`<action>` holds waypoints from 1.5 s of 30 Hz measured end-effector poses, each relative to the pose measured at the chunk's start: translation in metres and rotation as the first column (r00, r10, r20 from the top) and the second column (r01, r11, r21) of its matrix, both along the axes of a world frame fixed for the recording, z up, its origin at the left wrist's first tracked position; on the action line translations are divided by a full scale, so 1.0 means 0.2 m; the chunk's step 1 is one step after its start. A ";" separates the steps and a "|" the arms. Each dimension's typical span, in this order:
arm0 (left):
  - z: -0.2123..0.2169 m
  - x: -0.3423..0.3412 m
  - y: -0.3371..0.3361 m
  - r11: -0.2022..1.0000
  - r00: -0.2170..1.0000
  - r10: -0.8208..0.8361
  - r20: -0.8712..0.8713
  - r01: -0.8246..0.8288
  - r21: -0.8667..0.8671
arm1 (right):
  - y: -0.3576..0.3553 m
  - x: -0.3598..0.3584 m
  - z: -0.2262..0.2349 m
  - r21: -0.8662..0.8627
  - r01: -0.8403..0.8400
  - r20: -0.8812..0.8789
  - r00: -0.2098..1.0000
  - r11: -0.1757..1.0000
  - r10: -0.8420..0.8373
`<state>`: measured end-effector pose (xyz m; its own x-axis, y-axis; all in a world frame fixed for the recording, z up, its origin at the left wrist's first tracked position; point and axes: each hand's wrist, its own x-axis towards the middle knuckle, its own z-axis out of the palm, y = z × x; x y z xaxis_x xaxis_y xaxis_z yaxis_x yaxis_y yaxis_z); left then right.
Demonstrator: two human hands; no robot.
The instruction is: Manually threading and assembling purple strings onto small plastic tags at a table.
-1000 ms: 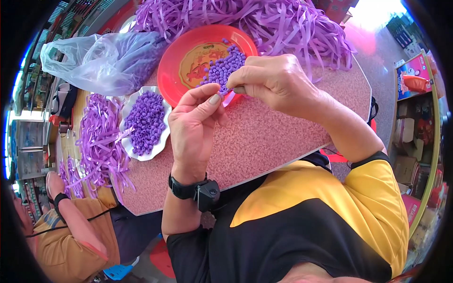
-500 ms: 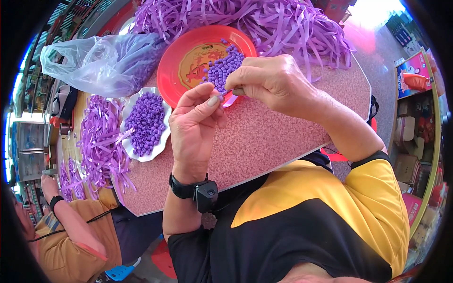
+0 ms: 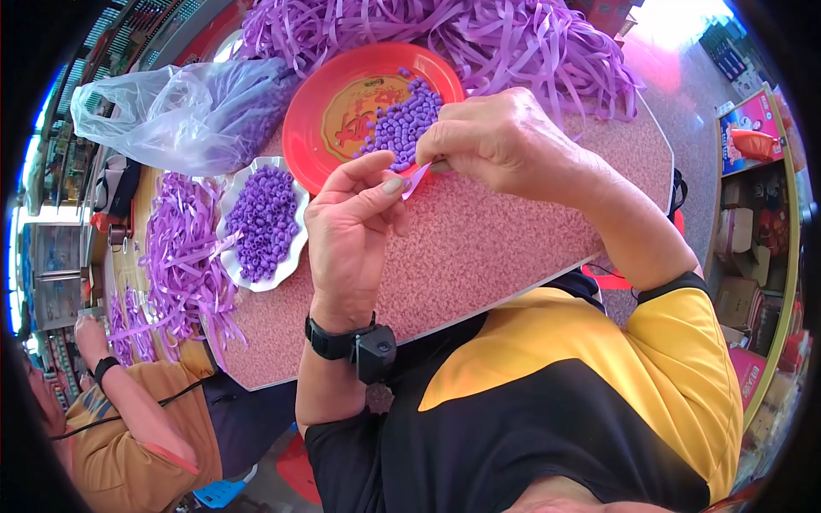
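Above the near edge of a red plate [image 3: 301,120], my two hands work close together. A short stretch of purple ribbon [image 3: 416,180] runs between their fingertips. My left hand [image 3: 357,205] is closed, its thumb and forefinger pinching one part of the ribbon. My right hand [image 3: 500,141] is closed too, with its fingertips on the ribbon's upper part. Whether a bead sits within either pinch is hidden. Loose purple beads [image 3: 409,120] lie heaped on the plate's right side, just beyond my fingers.
A white scalloped dish [image 3: 293,258] of purple beads stands left of my left hand. Ribbon piles lie beyond the plate [image 3: 530,60] and at the left [image 3: 180,231]. A clear plastic bag [image 3: 171,120] rests far left. Another person [image 3: 137,419] sits at lower left.
My right hand has shifted slightly up and right, away from the left fingertips. More of the ribbon now shows stretched between my hands.
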<state>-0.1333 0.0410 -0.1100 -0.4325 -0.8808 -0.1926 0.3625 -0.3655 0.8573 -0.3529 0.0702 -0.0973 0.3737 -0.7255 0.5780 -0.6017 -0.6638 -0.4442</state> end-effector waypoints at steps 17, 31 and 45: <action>0.00 -0.02 0.02 0.978 0.967 0.076 0.243 -0.025 -0.208 | 0.02 0.02 0.03 -0.131 0.184 -0.254 0.944 0.974 -0.212; 0.04 -0.07 0.08 0.941 0.956 0.049 0.291 0.054 -0.335 | 0.05 0.04 0.01 -0.102 0.083 -0.113 0.989 0.991 -0.094; 0.00 -0.05 0.07 0.744 0.898 0.314 0.308 -0.032 -0.667 | 0.05 -0.03 0.06 0.023 0.105 -0.034 0.994 0.994 -0.105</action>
<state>-0.1434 0.0542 -0.1091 -0.2759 -0.9051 0.3235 -0.0396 0.3470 0.9370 -0.3586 0.0792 -0.0863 0.3128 -0.7757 0.5481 -0.6818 -0.5852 -0.4390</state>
